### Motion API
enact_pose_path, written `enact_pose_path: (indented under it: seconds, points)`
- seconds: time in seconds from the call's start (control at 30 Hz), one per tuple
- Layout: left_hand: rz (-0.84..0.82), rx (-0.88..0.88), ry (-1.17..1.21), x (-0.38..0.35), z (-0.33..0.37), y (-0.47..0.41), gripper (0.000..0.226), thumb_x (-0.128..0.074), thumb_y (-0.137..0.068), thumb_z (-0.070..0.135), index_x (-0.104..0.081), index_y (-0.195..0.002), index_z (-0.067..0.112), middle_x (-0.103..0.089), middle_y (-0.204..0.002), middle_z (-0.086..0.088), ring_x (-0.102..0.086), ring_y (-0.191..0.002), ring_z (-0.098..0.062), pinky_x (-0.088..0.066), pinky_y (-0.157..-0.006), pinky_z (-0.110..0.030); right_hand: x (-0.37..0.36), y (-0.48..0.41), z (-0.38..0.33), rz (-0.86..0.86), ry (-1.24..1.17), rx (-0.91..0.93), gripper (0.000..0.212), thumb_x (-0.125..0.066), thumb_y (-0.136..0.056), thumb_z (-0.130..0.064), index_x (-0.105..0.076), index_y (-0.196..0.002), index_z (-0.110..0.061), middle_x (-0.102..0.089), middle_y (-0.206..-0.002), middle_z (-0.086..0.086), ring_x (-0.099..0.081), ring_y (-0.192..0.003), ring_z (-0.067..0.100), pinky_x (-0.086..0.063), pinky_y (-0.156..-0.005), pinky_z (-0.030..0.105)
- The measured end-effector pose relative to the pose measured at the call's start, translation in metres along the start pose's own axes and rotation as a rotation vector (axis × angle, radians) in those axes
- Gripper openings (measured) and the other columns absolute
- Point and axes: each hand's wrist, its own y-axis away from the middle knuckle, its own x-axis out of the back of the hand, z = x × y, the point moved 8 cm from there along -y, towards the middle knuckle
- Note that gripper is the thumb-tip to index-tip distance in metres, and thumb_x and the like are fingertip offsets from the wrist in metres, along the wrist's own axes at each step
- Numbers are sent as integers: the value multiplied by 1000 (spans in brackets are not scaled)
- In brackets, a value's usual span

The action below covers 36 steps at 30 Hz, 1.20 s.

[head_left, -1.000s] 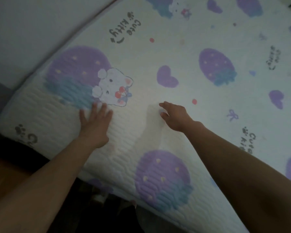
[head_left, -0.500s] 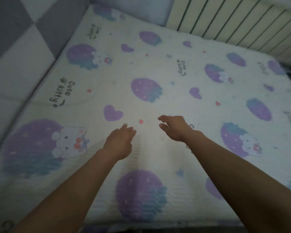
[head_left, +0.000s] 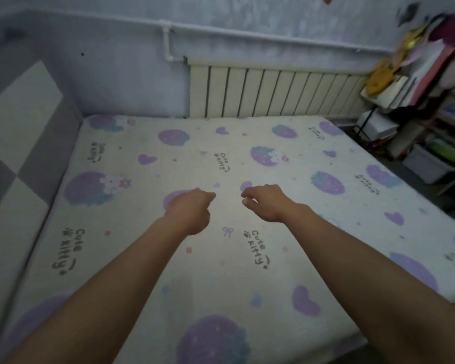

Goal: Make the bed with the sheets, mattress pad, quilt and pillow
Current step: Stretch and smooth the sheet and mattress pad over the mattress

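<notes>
My left hand [head_left: 189, 211] and right hand [head_left: 267, 203] are stretched out side by side over the middle of the mattress pad [head_left: 208, 258]. The fingers of both are loosely curled and hold nothing. Whether they brush the cloth I cannot tell. The pad lies flat under them and spreads on toward the radiator [head_left: 273, 93] at 12 o'clock, up against the padded wall [head_left: 24, 143] at 9 o'clock. Its free edge is at 3 o'clock, nearer my right hand. No sheet, quilt or pillow is in view, so I judge the next layer must be fetched.
</notes>
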Motion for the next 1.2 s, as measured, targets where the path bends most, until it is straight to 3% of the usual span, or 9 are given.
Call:
enact_pose_path:
  seconds: [0.23, 0.43, 0.73, 0.93, 1.0, 1.13, 1.2]
  points:
    - [66, -120, -61, 41, 92, -34, 48, -42, -94, 23, -38, -141, 30, -46, -141, -3, -44, -129, -23, -38, -101, -33, 65, 36, 70, 94, -7, -51, 32, -36, -101, -33, -58, -120, -21, -64, -120, 2, -55, -111, 25, -28, -97, 36]
    - [87, -174, -91, 40, 200, -71, 38, -44, -92, 22, -50, -130, 23, -55, -131, -5, -51, -120, -26, -44, -96, -35, 102, 73, 166, 167, -13, -78, 31, -37, -101, -32, -61, -117, -20, -65, -116, 2, -55, -108, 25, -27, -97, 35]
    - [73, -234, -77, -2, 412, -143, 38, -43, -93, 21, -51, -130, 23, -55, -130, -6, -52, -118, -26, -44, -94, -35, 140, 147, 382, 194, 33, -133, 31, -37, -101, -30, -64, -103, -16, -66, -106, 4, -55, -99, 27, -26, -82, 32]
    - [75, -346, -32, -20, 555, -189, 40, -44, -91, 20, -53, -130, 26, -57, -129, -7, -54, -117, -27, -45, -95, -35, 161, 211, 521, 242, 2, -251, 30, -38, -100, -32, -64, -94, -18, -65, -98, 3, -55, -95, 27, -32, -93, 36]
    - [81, -405, -44, -25, 605, -201, 37, -43, -91, 20, -55, -126, 23, -58, -126, -8, -55, -114, -28, -47, -94, -36, 166, 236, 561, 253, 11, -296, 28, -39, -100, -32, -59, -85, -21, -60, -87, -1, -53, -90, 26, -32, -94, 37]
    - [84, -526, -57, -35, 694, -222, 41, -42, -95, 23, -49, -135, 26, -55, -130, -6, -53, -117, -26, -45, -92, -35, 172, 278, 638, 274, 36, -408, 33, -38, -100, -33, -58, -81, -16, -62, -86, 4, -53, -84, 26, -32, -83, 34]
    - [91, -570, -63, -39, 729, -232, 41, -42, -95, 23, -48, -136, 26, -55, -132, -4, -52, -118, -24, -44, -90, -33, 175, 295, 668, 288, 39, -426, 36, -39, -100, -33, -47, -70, -17, -58, -78, 4, -50, -77, 26, -27, -75, 32]
